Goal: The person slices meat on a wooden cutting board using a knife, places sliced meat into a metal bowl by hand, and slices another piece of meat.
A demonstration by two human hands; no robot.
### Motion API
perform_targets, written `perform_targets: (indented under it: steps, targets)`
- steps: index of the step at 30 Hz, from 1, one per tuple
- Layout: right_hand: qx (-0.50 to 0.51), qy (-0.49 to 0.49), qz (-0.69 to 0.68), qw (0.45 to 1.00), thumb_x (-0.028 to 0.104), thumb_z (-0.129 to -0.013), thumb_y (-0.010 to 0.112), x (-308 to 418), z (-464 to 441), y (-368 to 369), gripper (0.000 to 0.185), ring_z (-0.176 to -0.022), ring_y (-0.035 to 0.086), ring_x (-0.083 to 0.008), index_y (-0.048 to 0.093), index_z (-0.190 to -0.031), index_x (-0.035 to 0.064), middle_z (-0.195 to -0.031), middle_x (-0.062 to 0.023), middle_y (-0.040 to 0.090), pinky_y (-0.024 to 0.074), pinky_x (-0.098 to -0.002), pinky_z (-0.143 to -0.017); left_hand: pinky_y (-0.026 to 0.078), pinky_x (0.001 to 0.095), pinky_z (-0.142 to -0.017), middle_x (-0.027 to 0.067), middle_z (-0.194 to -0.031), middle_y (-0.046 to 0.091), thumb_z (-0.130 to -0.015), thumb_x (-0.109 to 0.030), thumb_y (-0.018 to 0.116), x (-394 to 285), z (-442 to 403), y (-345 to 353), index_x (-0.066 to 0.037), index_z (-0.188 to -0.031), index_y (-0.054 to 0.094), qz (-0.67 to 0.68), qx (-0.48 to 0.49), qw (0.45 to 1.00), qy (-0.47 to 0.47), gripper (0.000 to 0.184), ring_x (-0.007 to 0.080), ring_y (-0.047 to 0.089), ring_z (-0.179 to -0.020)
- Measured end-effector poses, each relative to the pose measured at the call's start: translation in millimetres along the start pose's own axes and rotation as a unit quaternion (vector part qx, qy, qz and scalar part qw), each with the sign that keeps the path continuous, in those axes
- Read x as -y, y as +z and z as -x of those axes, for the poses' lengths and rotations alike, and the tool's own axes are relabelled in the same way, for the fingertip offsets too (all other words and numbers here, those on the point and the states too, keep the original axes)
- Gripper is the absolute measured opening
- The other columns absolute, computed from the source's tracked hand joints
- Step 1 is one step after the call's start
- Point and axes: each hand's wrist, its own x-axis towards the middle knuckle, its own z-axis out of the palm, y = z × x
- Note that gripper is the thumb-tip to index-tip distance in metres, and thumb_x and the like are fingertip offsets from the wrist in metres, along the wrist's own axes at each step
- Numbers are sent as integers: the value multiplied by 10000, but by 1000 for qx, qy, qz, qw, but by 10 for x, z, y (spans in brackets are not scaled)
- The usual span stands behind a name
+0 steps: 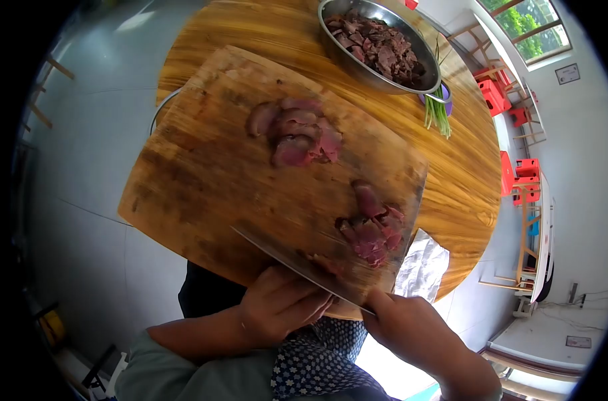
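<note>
My right hand (407, 327) is wrapped round the handle of a kitchen knife (287, 260), whose blade slants up and left over the near edge of the wooden cutting board (204, 174). Just on the near side of the blade, my left hand (277, 304) has its fingers curled and pressed together; what they hold, if anything, is hidden. Small meat scraps (325, 262) lie just beyond the blade. A group of sliced meat (374, 234) sits on the board's right part, and another pile of meat slices (297, 130) lies toward its far middle.
Behind the board, a metal basin (431, 83) full of sliced meat stands on the round wooden table (458, 194). Green onions (437, 119) lie beside it, over something purple. A crumpled white sheet (424, 264) rests at the right. Red stools (494, 97) stand farther off.
</note>
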Motion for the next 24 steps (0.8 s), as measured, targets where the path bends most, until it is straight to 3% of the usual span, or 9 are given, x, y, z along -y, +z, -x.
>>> perform_targets:
  steps: [4,7,11,13,15,17,18,19,24]
  targets:
    - [-65,-114,18,991,150,-935,577,209,-301,-2,197,-743,700,-424,477,-1031,9,-805,-221,687,561,-491,-630,565,418,-865,124,-1078,712,-755,-91,816,-44,-28,-43,-23,-1038,740,-23,-14,1000,9,301,306,678,-987]
    - [-144,-121,-36,981,190,-982,554,76,-349,40,183,-712,670,-437,541,-1079,35,-727,-213,669,523,-528,-635,561,402,-827,115,-1053,710,-751,-83,820,-67,-31,-18,-28,-1031,737,-25,-21,999,17,297,308,675,-967]
    - [-153,-74,12,985,216,-993,562,-223,17,187,197,-747,674,-430,535,-1086,44,-772,-235,672,514,-501,-639,557,398,-769,126,-1042,693,-720,-52,840,-57,-3,8,-21,-1011,723,-14,-50,998,32,316,324,670,-905]
    - [-127,-29,-114,985,261,-990,578,-387,206,104,258,-807,665,-460,482,-1078,38,-799,-241,680,491,-537,-701,556,397,-768,123,-1029,681,-712,-50,845,-51,-11,18,-25,-1009,715,-13,-60,997,42,325,321,665,-900]
    - [-153,-15,-139,978,277,-1022,553,-453,328,99,265,-729,640,-461,505,-1080,23,-767,-227,665,477,-512,-670,555,396,-766,120,-1015,670,-705,-48,850,-58,-43,14,-28,-1008,706,-6,-68,996,60,336,318,659,-895]
    - [-258,0,-227,939,259,-1024,579,-516,386,241,252,-595,609,-337,542,-1094,21,-692,-170,630,465,-424,-592,551,397,-763,118,-1011,647,-705,-50,854,-79,-55,-7,-28,-1011,694,-8,-60,997,57,347,314,647,-900]
    - [-269,31,-314,910,247,-1021,607,-546,410,342,247,-518,540,-186,564,-1103,18,-639,-101,574,429,-338,-516,551,397,-763,118,-1011,647,-705,-50,854,-82,-50,-3,-28,-1011,694,-10,-67,996,63,347,314,647,-900]
    - [-302,9,-381,874,244,-1031,603,-623,399,499,251,-496,506,-102,557,-1097,7,-619,-44,536,392,-284,-466,548,397,-767,124,-1019,645,-712,-57,855,-65,-54,-4,-24,-1017,691,-13,-60,996,66,348,315,646,-907]
    - [-403,-85,-569,712,183,-1063,506,-672,361,1182,166,-457,478,-116,478,-1066,20,-668,-33,491,407,-250,-421,541,391,-775,133,-1035,652,-763,-75,832,-198,-127,-153,-12,-1051,683,41,-6,999,23,330,310,647,-918]
